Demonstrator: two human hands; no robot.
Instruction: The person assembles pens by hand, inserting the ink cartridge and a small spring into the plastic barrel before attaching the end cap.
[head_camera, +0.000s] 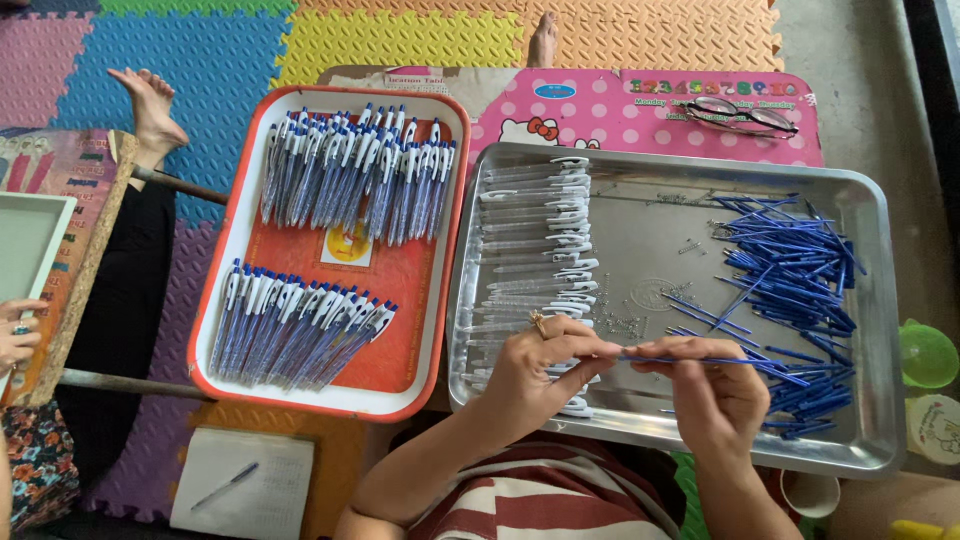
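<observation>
My left hand (545, 365) and my right hand (710, 385) meet over the front of a steel tray (660, 235). Between their fingertips they pinch a thin blue pen refill (690, 359), held level. My left hand wears a ring and lies over the near end of a row of clear pen barrels with white clips (535, 255). A heap of loose blue refills (790, 290) fills the tray's right side, just beyond my right hand. Small metal springs (625, 325) lie scattered in the tray's middle.
A red-rimmed tray (335, 250) to the left holds two rows of finished blue-and-white pens. Glasses (740, 115) rest on a pink dotted table. Another person's foot (150, 110) and hand (15, 335) are at the left. A notebook with a pen (240, 485) lies on the foam mat.
</observation>
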